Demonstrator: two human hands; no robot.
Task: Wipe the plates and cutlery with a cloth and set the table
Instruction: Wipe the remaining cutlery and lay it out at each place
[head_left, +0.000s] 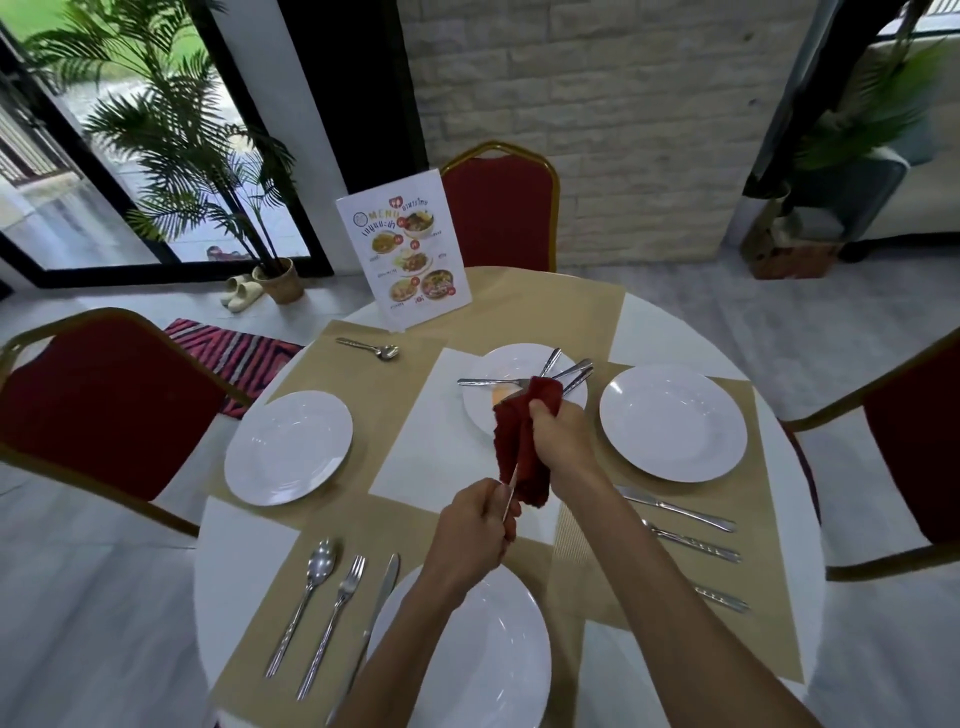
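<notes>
Cloth (519, 447): dark red. Plates (288, 447): white. Cutlery (321, 558): silver. Placemats (249, 639): tan, fine weave. Table (234, 540): white. Chairs (498, 208): red, gold frames. Rug (239, 353), far left: pink, black and grey stripes.

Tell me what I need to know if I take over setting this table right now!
Left hand holds the handle of one cutlery piece; right hand grips the red cloth round its other end.
Done: near plate has spoon, fork, knife beside it; right plate has three pieces beside it.
To do: more cutlery waits on the centre plate; left plate has none; far side has a lone spoon.
</notes>
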